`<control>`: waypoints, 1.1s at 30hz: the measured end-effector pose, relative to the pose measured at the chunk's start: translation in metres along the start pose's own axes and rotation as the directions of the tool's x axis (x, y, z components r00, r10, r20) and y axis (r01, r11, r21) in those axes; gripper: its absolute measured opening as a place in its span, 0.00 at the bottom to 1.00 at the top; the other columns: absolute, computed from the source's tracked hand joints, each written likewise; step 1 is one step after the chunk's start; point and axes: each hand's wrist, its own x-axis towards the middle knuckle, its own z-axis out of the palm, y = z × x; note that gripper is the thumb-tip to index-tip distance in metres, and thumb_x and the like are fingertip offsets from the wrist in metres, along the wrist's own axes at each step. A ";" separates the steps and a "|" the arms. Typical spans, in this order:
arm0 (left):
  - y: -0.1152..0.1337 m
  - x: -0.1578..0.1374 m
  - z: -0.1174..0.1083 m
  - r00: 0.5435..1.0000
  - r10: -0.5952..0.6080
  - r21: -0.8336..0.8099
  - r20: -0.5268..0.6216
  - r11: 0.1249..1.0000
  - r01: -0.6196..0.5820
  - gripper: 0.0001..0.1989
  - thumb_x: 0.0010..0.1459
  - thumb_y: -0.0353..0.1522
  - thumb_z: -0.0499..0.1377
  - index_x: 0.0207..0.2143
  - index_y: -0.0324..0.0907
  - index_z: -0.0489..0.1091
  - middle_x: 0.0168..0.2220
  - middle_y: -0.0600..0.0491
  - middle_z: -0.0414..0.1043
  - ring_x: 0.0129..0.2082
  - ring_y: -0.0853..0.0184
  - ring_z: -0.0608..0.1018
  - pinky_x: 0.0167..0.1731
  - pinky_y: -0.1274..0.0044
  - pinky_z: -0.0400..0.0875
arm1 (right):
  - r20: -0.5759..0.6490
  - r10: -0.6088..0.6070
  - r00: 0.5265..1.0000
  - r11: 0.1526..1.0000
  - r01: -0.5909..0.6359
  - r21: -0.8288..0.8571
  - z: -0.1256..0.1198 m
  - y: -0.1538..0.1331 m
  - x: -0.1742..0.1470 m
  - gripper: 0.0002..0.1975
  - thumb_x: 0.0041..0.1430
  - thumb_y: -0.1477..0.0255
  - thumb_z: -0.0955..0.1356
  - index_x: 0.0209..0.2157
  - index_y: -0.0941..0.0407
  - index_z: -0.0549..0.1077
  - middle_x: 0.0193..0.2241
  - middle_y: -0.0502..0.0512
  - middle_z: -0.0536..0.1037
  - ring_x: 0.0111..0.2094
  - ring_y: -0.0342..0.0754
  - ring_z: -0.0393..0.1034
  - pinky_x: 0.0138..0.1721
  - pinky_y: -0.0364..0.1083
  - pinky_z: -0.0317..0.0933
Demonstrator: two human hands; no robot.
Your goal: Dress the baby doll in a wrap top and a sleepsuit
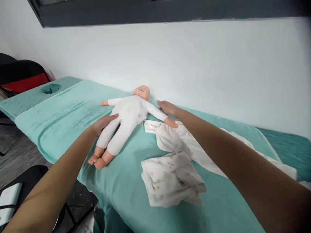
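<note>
A baby doll (131, 108) in a white cloth body lies on its back on the teal bed cover, head toward the wall and bare feet toward me. My left hand (104, 123) rests against the doll's hip and upper leg, fingers stretched out, some of them partly hidden. Beyond the doll's outstretched arm, my right hand (168, 108) hovers beside it with its fingers extended and nothing in them. Under that arm's hand lies a white baby garment (170, 137), spread out to the right and partly covered by my right forearm. Closer to me sits a folded printed cloth (172, 179).
The teal-covered massage bed (60, 119) runs along the white wall (170, 58) and has a face hole at its left end. A black and red chair (24, 76) stands behind that end. At lower left, a white device (9, 200) lies on a black seat.
</note>
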 end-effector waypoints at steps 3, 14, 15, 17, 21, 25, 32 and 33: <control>0.011 -0.013 0.009 0.957 0.120 0.245 -0.264 0.968 -0.053 0.29 0.56 0.48 0.61 0.52 0.36 0.70 0.51 0.38 0.75 0.50 0.51 0.76 0.51 0.61 0.69 | 0.001 0.070 0.998 0.988 -0.069 -0.137 -0.014 0.049 -0.035 0.32 0.66 0.47 0.54 0.40 0.59 0.74 0.44 0.68 0.80 0.45 0.59 0.75 0.49 0.53 0.65; 0.048 -0.122 0.172 0.751 0.358 0.487 0.555 0.592 -0.642 0.18 0.56 0.46 0.62 0.40 0.41 0.74 0.47 0.44 0.75 0.50 0.52 0.74 0.48 0.65 0.70 | -0.169 0.095 0.981 0.902 -0.156 -0.403 -0.081 0.102 -0.171 0.17 0.64 0.58 0.62 0.46 0.51 0.75 0.48 0.65 0.77 0.50 0.64 0.72 0.49 0.60 0.62; 0.053 -0.128 0.182 0.724 0.378 0.482 0.577 0.558 -0.676 0.15 0.57 0.43 0.61 0.39 0.41 0.74 0.47 0.43 0.75 0.50 0.52 0.74 0.49 0.64 0.69 | -0.195 0.082 0.977 0.901 -0.156 -0.405 -0.089 0.099 -0.183 0.18 0.65 0.58 0.61 0.47 0.50 0.75 0.48 0.65 0.78 0.49 0.63 0.72 0.49 0.59 0.62; 0.067 -0.138 0.196 0.653 0.478 0.442 0.588 0.486 -0.754 0.11 0.60 0.38 0.58 0.39 0.41 0.74 0.52 0.43 0.72 0.54 0.53 0.73 0.52 0.62 0.68 | -0.233 0.024 0.972 0.906 -0.120 -0.407 -0.103 0.091 -0.209 0.18 0.66 0.57 0.60 0.49 0.48 0.74 0.47 0.63 0.79 0.48 0.62 0.72 0.47 0.57 0.63; 0.105 -0.154 0.221 0.485 0.746 0.466 0.456 0.264 -0.844 0.08 0.62 0.36 0.59 0.41 0.44 0.74 0.69 0.45 0.53 0.68 0.49 0.57 0.61 0.56 0.59 | -0.207 -0.209 0.956 0.915 0.117 -0.385 -0.116 0.070 -0.262 0.19 0.67 0.57 0.59 0.48 0.48 0.76 0.45 0.57 0.81 0.46 0.58 0.72 0.44 0.51 0.62; 0.137 -0.163 0.244 0.351 0.818 0.534 0.456 0.064 -0.843 0.09 0.64 0.32 0.56 0.44 0.44 0.73 0.62 0.42 0.62 0.61 0.52 0.65 0.58 0.59 0.62 | -0.179 -0.427 0.886 0.891 0.379 -0.248 -0.122 0.051 -0.313 0.17 0.67 0.59 0.60 0.43 0.49 0.78 0.39 0.51 0.82 0.41 0.52 0.73 0.41 0.47 0.60; 0.154 -0.178 0.256 0.290 0.873 0.664 0.392 -0.051 -0.746 0.14 0.67 0.30 0.48 0.36 0.45 0.73 0.37 0.46 0.70 0.36 0.60 0.73 0.37 0.68 0.64 | -0.026 -0.107 0.994 0.991 0.105 -0.085 -0.138 0.071 -0.369 0.24 0.54 0.54 0.71 0.50 0.50 0.72 0.45 0.55 0.80 0.35 0.52 0.75 0.34 0.47 0.64; 0.156 -0.181 0.256 0.283 0.888 0.666 0.361 -0.034 -0.745 0.14 0.67 0.29 0.48 0.36 0.46 0.73 0.36 0.46 0.70 0.34 0.61 0.72 0.34 0.69 0.63 | 0.009 -0.095 0.995 0.993 0.095 -0.065 -0.136 0.078 -0.371 0.28 0.52 0.55 0.72 0.52 0.50 0.71 0.47 0.56 0.80 0.37 0.54 0.75 0.36 0.48 0.66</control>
